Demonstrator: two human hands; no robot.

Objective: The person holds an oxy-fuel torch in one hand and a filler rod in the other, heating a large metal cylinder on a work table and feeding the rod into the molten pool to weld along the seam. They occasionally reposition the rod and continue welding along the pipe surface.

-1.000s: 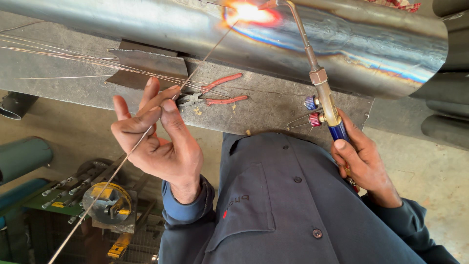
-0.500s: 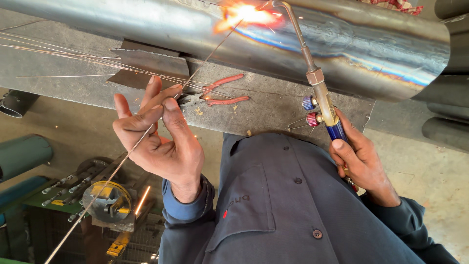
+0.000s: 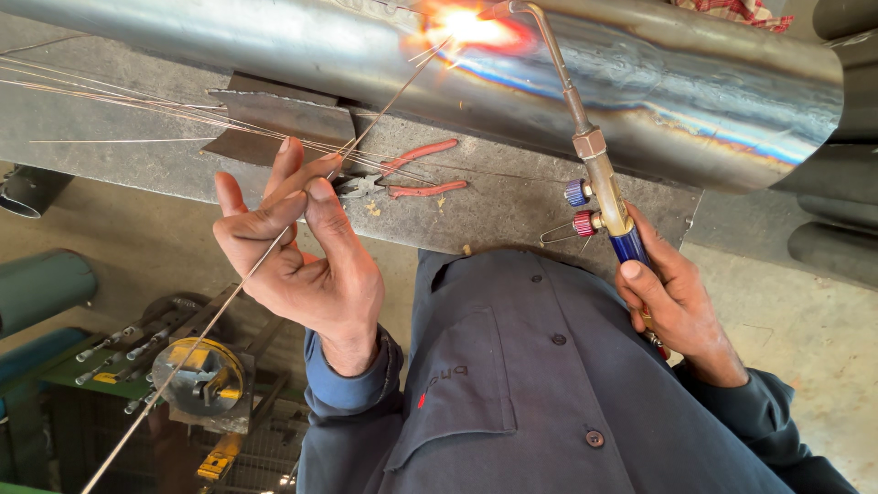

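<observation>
A large shiny steel pipe (image 3: 274,46) lies across the top of the view, with rainbow heat tint and a bright orange glowing spot (image 3: 471,27). My right hand (image 3: 672,297) grips the blue handle of a gas torch (image 3: 594,165), whose thin neck reaches up to the glow. My left hand (image 3: 302,252) pinches a long thin filler rod (image 3: 256,270) between thumb and fingers. The rod's tip meets the glowing spot.
Red-handled pliers (image 3: 412,174) and several spare thin rods (image 3: 110,96) lie on the concrete bench (image 3: 512,197) under the pipe. A metal bracket (image 3: 274,114) props the pipe. A vise (image 3: 201,380) and tools sit lower left. More dark pipes (image 3: 837,242) are at right.
The view has shifted slightly, so the glow sits a little further right. Both hands keep the same grips on rod and torch.
</observation>
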